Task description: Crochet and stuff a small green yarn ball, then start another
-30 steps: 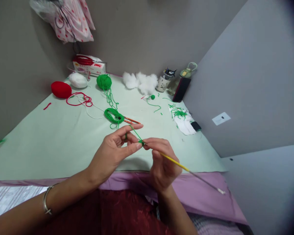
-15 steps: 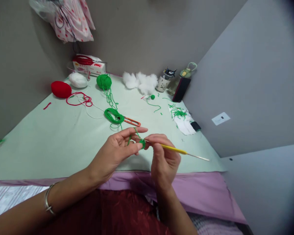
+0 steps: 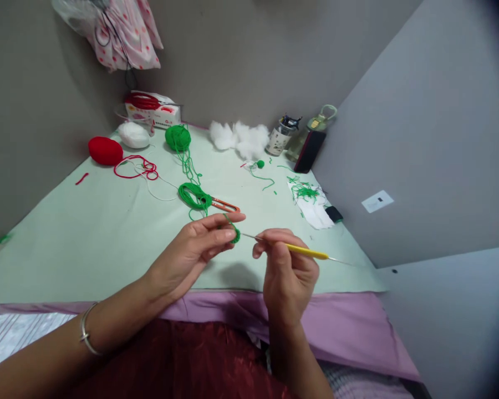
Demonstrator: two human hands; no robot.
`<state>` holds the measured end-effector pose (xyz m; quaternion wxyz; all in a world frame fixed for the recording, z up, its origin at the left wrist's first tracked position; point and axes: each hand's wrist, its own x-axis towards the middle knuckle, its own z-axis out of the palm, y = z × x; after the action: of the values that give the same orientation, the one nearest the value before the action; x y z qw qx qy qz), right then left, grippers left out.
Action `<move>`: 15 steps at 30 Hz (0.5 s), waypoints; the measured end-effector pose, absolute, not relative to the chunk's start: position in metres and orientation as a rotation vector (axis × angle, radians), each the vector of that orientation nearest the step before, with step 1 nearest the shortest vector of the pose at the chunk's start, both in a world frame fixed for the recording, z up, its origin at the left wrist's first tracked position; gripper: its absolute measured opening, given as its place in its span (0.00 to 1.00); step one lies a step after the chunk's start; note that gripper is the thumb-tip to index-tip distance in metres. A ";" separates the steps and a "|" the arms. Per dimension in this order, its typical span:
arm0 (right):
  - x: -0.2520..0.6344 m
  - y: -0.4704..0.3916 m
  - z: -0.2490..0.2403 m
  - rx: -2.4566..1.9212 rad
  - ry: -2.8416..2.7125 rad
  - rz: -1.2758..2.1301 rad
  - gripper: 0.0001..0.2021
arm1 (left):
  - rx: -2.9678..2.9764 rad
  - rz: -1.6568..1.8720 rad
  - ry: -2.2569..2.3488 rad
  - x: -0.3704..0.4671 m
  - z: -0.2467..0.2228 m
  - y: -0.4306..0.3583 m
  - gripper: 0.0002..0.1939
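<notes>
Between thumb and fingers, my left hand [image 3: 203, 238] pinches a small green crochet piece [image 3: 237, 236], with green yarn looped over the raised index finger. My right hand [image 3: 289, 271] grips a crochet hook [image 3: 307, 252] by its yellow handle, like a pencil. The hook's thin metal tip points left, close to the green piece; whether a strand links them cannot be made out. Just beyond the left hand lie a coil of green yarn [image 3: 194, 196] and orange-handled scissors or a cutter [image 3: 227, 205]. The green yarn ball [image 3: 178, 138] sits farther back.
Red yarn [image 3: 105, 151] and white yarn [image 3: 133, 136] lie at the back left, near a tissue box [image 3: 166, 115]. White stuffing [image 3: 249, 139], a pen jar [image 3: 279, 138], a phone [image 3: 310, 152] and a bottle [image 3: 318, 121] line the back. Green scraps [image 3: 305, 192] lie on white paper at right.
My right hand has moved right with the hook, and the hook tip has drawn away from the green piece. My left hand has shifted slightly left and turned, still pinching the piece.
</notes>
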<state>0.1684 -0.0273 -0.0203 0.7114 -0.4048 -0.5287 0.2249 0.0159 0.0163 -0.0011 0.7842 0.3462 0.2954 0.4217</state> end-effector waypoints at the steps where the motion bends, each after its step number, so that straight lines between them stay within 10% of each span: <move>1: 0.168 -0.026 -0.019 -0.870 -1.167 0.552 0.09 | 0.790 0.927 0.644 0.016 -0.002 0.015 0.14; 15: 0.175 -0.027 -0.025 -0.788 -1.108 0.787 0.10 | 0.963 0.934 0.694 0.014 -0.001 0.012 0.16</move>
<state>0.1754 -0.0272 -0.0247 0.7071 -0.3548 -0.4986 0.3543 0.0142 0.0118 -0.0012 0.7282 0.4371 0.3149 0.4237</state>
